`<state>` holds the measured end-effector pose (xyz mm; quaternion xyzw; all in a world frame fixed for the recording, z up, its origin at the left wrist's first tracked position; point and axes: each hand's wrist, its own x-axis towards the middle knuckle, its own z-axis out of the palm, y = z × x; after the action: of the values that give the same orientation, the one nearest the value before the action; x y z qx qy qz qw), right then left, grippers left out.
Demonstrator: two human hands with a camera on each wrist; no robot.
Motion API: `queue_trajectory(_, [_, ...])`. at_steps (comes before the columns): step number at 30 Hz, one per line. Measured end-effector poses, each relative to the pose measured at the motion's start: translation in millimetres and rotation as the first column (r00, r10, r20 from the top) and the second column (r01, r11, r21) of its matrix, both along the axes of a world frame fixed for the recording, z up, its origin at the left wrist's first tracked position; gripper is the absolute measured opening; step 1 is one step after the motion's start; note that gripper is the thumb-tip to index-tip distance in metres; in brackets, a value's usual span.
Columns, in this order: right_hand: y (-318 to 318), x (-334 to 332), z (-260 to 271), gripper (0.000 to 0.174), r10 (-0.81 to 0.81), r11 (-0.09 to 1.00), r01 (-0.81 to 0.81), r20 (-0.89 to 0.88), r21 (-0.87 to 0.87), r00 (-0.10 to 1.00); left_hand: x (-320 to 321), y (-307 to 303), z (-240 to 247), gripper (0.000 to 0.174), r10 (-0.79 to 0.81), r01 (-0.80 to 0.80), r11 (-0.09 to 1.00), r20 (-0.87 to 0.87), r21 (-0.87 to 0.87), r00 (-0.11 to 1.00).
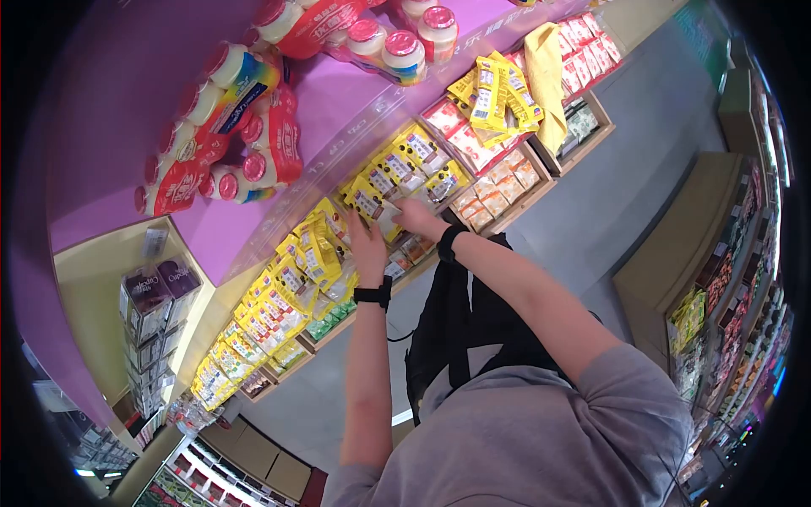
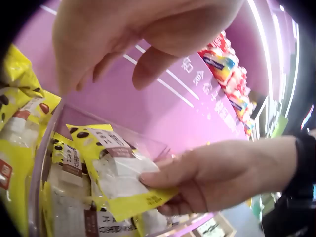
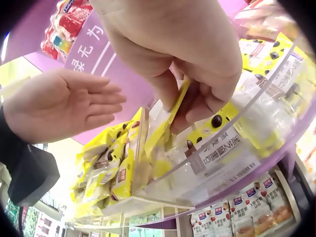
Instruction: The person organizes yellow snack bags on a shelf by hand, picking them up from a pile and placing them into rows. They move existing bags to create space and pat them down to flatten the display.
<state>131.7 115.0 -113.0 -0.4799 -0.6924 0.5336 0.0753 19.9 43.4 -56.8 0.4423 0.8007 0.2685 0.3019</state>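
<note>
My right hand [image 1: 416, 217] pinches the edge of a yellow-and-white snack packet [image 2: 121, 170] between thumb and fingers. The packet has dark oval prints, a brown label and a clear window. It lies tilted over similar packets [image 2: 69, 173] in a clear-walled bin. In the right wrist view its yellow edge [image 3: 170, 118] stands up between the fingers. My left hand [image 1: 366, 247] hovers beside the bin with its fingers extended, holding nothing. Seen from the right wrist, the left palm [image 3: 61, 106] faces the bin. More yellow packets [image 3: 106, 165] fill the neighbouring bin.
Bottled drinks in red wrap [image 1: 224, 127] stand on the purple counter [image 1: 338, 93]. A yellow cloth [image 1: 545, 84] hangs over the bins at the right, beside a loose pile of yellow packets [image 1: 498, 97]. Lower wooden bins [image 1: 511, 190] hold small packs. Stocked shelves [image 1: 735, 279] stand across the aisle.
</note>
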Motion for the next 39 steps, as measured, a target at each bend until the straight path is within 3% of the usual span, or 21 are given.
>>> queue_trajectory(1, [-2, -6, -6, 0.032, -0.021, 0.993, 0.028, -0.068, 0.116, 0.997, 3, 1, -5, 0.054, -0.003, 0.003, 1.000, -0.005, 0.000, 1.000])
queue_trajectory(3, [-7, -17, -12, 0.038, -0.035, 0.991, 0.046, -0.092, 0.122, 0.995, 8, 1, -18, 0.060, -0.146, 0.146, 0.989, -0.052, -0.013, 0.988])
queue_trajectory(5, [-9, -24, -12, 0.038, 0.069, 0.932, -0.088, 0.065, 0.353, 0.995, 12, 4, -31, 0.063, -0.225, 0.222, 0.974, -0.125, -0.045, 0.966])
queue_trajectory(6, [-10, -25, -14, 0.038, 0.066, 0.932, -0.084, 0.064, 0.352, 0.996, 12, 5, -38, 0.066, -0.299, 0.289, 0.954, -0.192, -0.081, 0.935])
queue_trajectory(8, [-13, -25, -16, 0.035, 0.074, 0.733, -0.237, 0.272, 0.638, 0.960, 9, 5, -52, 0.068, -0.356, 0.329, 0.931, -0.194, -0.159, 0.914])
queue_trajectory(10, [-14, -25, -19, 0.033, 0.080, 0.719, -0.279, 0.324, 0.636, 0.943, 4, 1, -77, 0.069, -0.413, 0.368, 0.900, -0.189, -0.233, 0.891])
queue_trajectory(12, [-9, -24, -19, 0.032, 0.083, 0.703, -0.323, 0.378, 0.634, 0.922, 4, 0, -97, 0.072, -0.569, 0.449, 0.819, -0.401, -0.357, 0.718])
queue_trajectory(15, [-2, -14, -11, 0.031, 0.051, 0.717, -0.236, 0.288, 0.656, 0.956, 10, 0, -101, 0.075, -0.589, 0.428, 0.795, -0.379, -0.430, 0.714])
queue_trajectory(17, [15, 3, 11, 0.033, -0.074, 0.672, 0.003, 0.063, 0.740, 0.995, 14, 2, -102, 0.074, -0.548, 0.369, 0.811, -0.369, -0.455, 0.751])
queue_trajectory(18, [27, 12, 19, 0.041, -0.160, 0.708, 0.074, 0.058, 0.703, 0.985, 17, 3, -101, 0.073, -0.501, 0.299, 0.821, -0.364, -0.486, 0.785])
queue_trajectory(21, [70, 46, 52, 0.051, -0.495, 0.565, 0.352, -0.035, 0.747, 0.868, 24, 5, -87, 0.077, -0.397, 0.242, 0.860, -0.290, -0.450, 0.871])
queue_trajectory(24, [114, 80, 55, 0.070, -0.737, 0.399, 0.487, -0.044, 0.777, 0.674, 30, 4, -98, 0.080, -0.469, 0.194, 0.801, -0.392, -0.567, 0.791])
queue_trajectory(25, [123, 87, 54, 0.070, -0.738, 0.395, 0.486, -0.045, 0.780, 0.673, 32, 8, -94, 0.080, -0.469, 0.197, 0.803, -0.392, -0.563, 0.791])
queue_trajectory(27, [139, 99, 51, 0.077, -0.750, 0.504, 0.492, 0.076, 0.709, 0.658, 34, 12, -87, 0.080, -0.325, 0.112, 0.796, -0.265, -0.594, 0.908])
queue_trajectory(29, [146, 104, 45, 0.079, -0.722, 0.538, 0.485, 0.080, 0.689, 0.687, 37, 16, -81, 0.081, -0.300, 0.087, 0.786, -0.255, -0.612, 0.919])
queue_trajectory(31, [149, 101, 54, 0.077, -0.679, 0.685, 0.417, 0.318, 0.598, 0.661, 38, 17, -78, 0.082, -0.265, 0.047, 0.772, -0.254, -0.634, 0.930])
queue_trajectory(33, [152, 101, 54, 0.075, -0.690, 0.678, 0.437, 0.307, 0.591, 0.656, 40, 17, -76, 0.078, -0.249, 0.039, 0.797, -0.269, -0.603, 0.931])
queue_trajectory(37, [153, 113, 42, 0.061, -0.769, 0.583, 0.557, 0.179, 0.591, 0.614, 38, 16, -74, 0.080, -0.227, 0.041, 0.811, -0.249, -0.583, 0.942])
queue_trajectory(38, [150, 119, 36, 0.056, -0.758, 0.578, 0.710, -0.058, 0.402, 0.650, 39, 15, -73, 0.080, -0.225, 0.041, 0.812, -0.248, -0.582, 0.942])
queue_trajectory(39, [149, 125, 31, 0.053, -0.740, 0.581, 0.795, -0.292, 0.174, 0.606, 41, 14, -69, 0.077, -0.250, 0.037, 0.800, -0.277, -0.599, 0.928])
